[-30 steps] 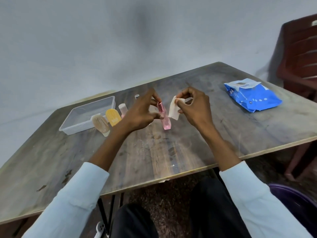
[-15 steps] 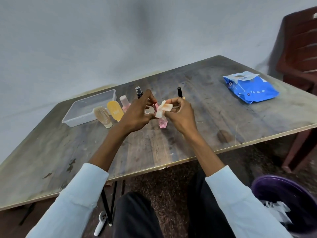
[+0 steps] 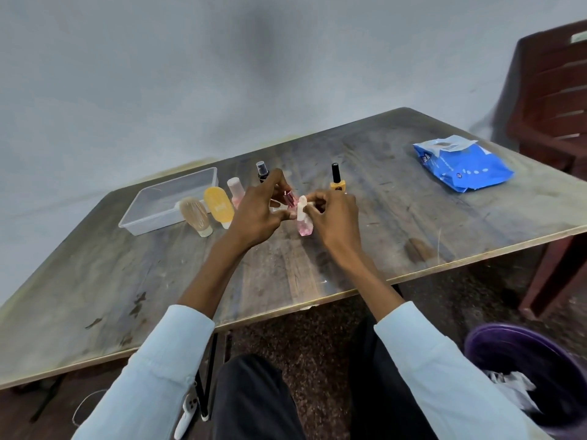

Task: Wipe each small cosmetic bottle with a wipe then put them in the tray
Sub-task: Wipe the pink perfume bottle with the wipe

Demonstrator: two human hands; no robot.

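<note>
- Centrally, head view: the left hand (image 3: 254, 214) holds the pink bottle (image 3: 301, 222) above the wooden surface (image 3: 397, 211), its grip closed by fingertips and thumb around the bottle's metallic pink cap and neck.
- The bottle hangs tilted, cap toward the left hand, clear pink base pointing down and toward the person, between the two hands.
- The right hand (image 3: 333, 217) pinches a small white wipe (image 3: 301, 208) against the upper body of the bottle; its grip is narrow, fingers curled round the folded wipe.
- Left of the hands, a clear plastic tray (image 3: 139, 214) rests on the surface; nothing can be seen inside it.
- Just beside the tray's near right corner stand a beige bottle (image 3: 195, 217) and a yellow bottle (image 3: 218, 206), both cap-down and leaning; a pale pink bottle (image 3: 235, 190) stands next to them, partly hidden by the left hand.
- Behind the left hand, a dark spray bottle (image 3: 262, 171) stands upright; behind the right hand, a yellow nail-polish bottle (image 3: 336, 179) with a black cap stands upright.
- Far right on the surface lies a blue wipe packet (image 3: 467, 168), its flap open, well apart from the bottles.
- Beyond the surface's right edge: a dark red chair (image 3: 552, 100); at lower right, a purple bin (image 3: 514, 350) with crumpled white material inside.
</note>
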